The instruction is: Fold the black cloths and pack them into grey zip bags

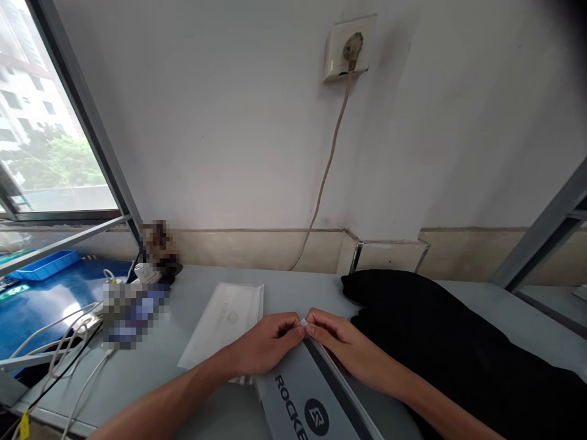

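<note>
A grey box with a dark stripe, a round logo and the letters "ROCKE" lies at the bottom centre, cut off by the lower edge of the view. My left hand pinches the box's far end from the left. From the right, my right hand pinches the same far corner, its fingertips almost touching those of my left hand. A small pale tip shows between the two pinches. Behind my left hand, a white translucent packet lies flat on the grey table.
Black cloth covers the table's right part. Cables and a power strip lie at the left, beside a blurred-out item. A blue tray stands beyond the metal frame. A cord hangs from a wall socket.
</note>
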A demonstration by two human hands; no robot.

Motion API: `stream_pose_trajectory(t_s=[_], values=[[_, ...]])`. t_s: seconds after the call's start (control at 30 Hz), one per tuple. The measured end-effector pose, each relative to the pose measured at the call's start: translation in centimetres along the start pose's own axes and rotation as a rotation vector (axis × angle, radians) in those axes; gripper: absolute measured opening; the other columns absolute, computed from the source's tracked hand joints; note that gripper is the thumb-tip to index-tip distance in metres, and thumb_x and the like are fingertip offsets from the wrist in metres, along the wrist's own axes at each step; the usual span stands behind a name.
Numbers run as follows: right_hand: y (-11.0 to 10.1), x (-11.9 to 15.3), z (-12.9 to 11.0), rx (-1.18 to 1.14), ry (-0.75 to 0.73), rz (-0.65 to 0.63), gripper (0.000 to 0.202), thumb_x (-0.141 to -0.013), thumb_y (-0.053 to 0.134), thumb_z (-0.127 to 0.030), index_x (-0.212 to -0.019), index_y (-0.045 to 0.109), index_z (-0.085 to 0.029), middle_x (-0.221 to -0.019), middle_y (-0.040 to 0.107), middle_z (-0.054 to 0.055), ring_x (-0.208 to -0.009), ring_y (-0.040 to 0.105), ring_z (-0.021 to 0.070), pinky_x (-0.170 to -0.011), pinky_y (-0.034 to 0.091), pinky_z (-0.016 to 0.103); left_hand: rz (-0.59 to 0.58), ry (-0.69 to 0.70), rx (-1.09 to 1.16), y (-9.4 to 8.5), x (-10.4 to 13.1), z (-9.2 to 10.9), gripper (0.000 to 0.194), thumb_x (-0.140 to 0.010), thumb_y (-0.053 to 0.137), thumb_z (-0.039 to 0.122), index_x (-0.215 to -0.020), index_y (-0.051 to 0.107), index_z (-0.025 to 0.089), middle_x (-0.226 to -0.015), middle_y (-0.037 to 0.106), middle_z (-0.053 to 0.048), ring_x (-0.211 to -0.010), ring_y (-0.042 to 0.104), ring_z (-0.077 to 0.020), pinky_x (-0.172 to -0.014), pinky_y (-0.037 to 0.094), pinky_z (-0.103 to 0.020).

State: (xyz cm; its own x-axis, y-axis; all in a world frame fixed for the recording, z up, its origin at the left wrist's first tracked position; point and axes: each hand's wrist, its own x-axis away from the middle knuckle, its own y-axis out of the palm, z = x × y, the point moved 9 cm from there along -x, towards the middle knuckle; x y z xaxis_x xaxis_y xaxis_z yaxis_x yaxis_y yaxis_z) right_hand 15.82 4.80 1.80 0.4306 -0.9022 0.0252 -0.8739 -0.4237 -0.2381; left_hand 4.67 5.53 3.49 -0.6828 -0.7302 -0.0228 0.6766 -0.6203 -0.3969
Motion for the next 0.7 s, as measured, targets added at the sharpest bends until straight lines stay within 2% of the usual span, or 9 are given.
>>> stream_pose_trajectory(t_s=[0.13,0.23,0.3,0.43,0.6,0.7], values=[[-0.1,-0.3,0.0,-0.006,-0.031,0.012,0.046,-0.100,0.052,-0.065,-0.080,0.048,-0.024,-0.071,0.041,-0.006,-0.059,0.037,0.0123,-0.052,0.031,0.024,-0.035,0.005,0.078,0.1,-0.3,-0.2,0.046,-0.101,0.046,0.061,-0.079,0.047,0.021,-0.078,0.041,0.003,-0.070,0.037,-0.0142,-0.064,0.033,-0.027],[-0.3,-0.4,-0.6,0.001,-0.093,0.033,0.047,-0.100,0.052,-0.064,-0.078,0.048,-0.023,-0.073,0.040,-0.005,-0.066,0.038,0.0138,-0.059,0.034,0.025,0.040,-0.001,0.055,-1.0,-0.4,-0.3,0.044,-0.101,0.049,0.058,-0.079,0.050,0.020,-0.077,0.044,0.002,-0.070,0.039,-0.0145,-0.063,0.032,-0.026],[-0.3,-0.4,-0.8,0.010,-0.101,0.025,0.047,-0.100,0.052,-0.064,-0.077,0.046,-0.023,-0.073,0.037,-0.005,-0.067,0.036,0.0141,-0.060,0.033,0.026,0.112,0.009,0.004,-2.3,-0.4,-0.1,0.043,-0.101,0.049,0.058,-0.078,0.050,0.021,-0.076,0.044,0.002,-0.070,0.040,-0.0148,-0.063,0.032,-0.026],[-1.0,-0.4,-1.0,0.061,-0.121,0.060,0.048,-0.099,0.052,-0.064,-0.073,0.043,-0.024,-0.073,0.034,-0.005,-0.067,0.035,0.0144,-0.060,0.033,0.026,0.298,0.027,-0.085,-6.4,-0.5,0.1,0.046,-0.100,0.048,0.059,-0.073,0.041,0.021,-0.072,0.038,0.003,-0.067,0.038,-0.0147,-0.061,0.031,-0.027],[-2.5,-0.6,0.1,0.103,-0.051,0.165,0.046,-0.097,0.053,-0.062,-0.071,0.043,-0.025,-0.065,0.031,-0.007,-0.054,0.030,0.0115,-0.047,0.025,0.024,0.574,-0.006,-0.097,-12.8,-0.1,-1.3,0.045,-0.094,0.050,0.061,-0.073,0.044,0.022,-0.069,0.040,0.003,-0.065,0.041,-0.0155,-0.060,0.034,-0.027],[-3.2,-0.5,0.2,0.117,-0.067,0.230,0.043,-0.097,0.054,-0.054,-0.069,0.042,-0.025,-0.062,0.030,-0.007,-0.051,0.028,0.0109,-0.045,0.025,0.024,0.733,-0.014,-0.116,-15.6,0.6,-2.2,0.045,-0.094,0.050,0.060,-0.071,0.042,0.023,-0.067,0.037,0.004,-0.063,0.039,-0.0156,-0.058,0.032,-0.027]])
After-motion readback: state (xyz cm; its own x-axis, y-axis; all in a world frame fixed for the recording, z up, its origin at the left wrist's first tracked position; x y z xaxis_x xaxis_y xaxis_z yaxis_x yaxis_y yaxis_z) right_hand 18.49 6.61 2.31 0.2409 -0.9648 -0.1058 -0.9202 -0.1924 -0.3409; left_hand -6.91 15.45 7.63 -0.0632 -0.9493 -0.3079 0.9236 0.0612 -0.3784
